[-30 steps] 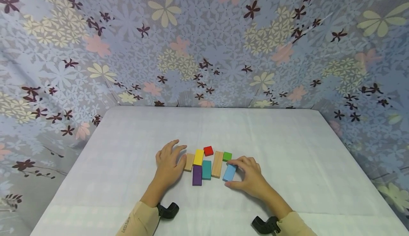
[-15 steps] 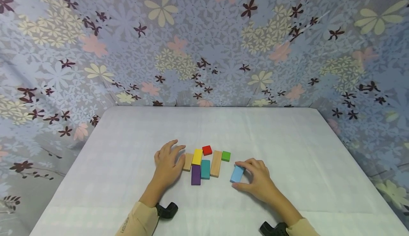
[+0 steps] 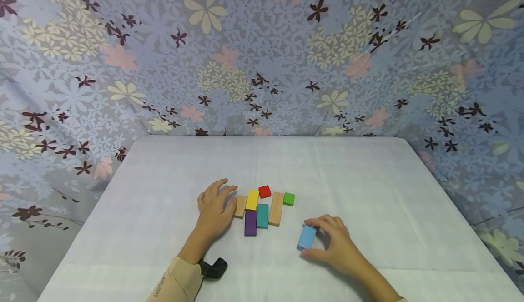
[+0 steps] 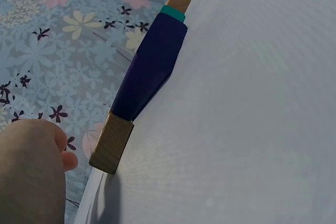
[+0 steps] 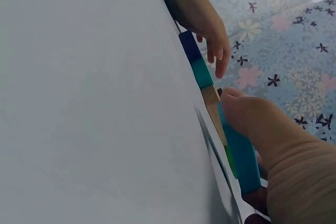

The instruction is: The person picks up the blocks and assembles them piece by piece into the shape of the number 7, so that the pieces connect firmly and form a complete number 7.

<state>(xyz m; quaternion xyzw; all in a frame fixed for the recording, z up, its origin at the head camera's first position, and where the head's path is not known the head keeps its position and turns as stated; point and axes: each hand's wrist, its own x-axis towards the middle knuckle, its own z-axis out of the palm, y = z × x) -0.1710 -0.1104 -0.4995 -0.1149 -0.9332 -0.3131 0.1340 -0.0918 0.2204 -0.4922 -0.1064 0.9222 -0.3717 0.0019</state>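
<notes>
My right hand [image 3: 337,247] pinches a light blue wooden block [image 3: 307,237] by its two ends, thumb at the near end and a finger at the far end. In the right wrist view the blue block [image 5: 240,150] stands out in front of the other blocks. My left hand [image 3: 214,211] lies with fingers spread and relaxed at the left of the group, its thumb beside a short plain wooden block [image 3: 240,206]; whether they touch I cannot tell. Adjoining that block are a yellow block [image 3: 252,200] and a purple block [image 3: 250,223].
A teal block [image 3: 263,215], a long plain wooden block [image 3: 276,208], a small red block [image 3: 264,191] and a small green block [image 3: 289,199] lie on the white-covered table [image 3: 163,165]. Floral cloth [image 3: 262,56] hangs behind the table's far edge.
My right hand has carried the blue block rightward, away from the green block, and then nearer to me. The left hand stays beside the short plain block.
</notes>
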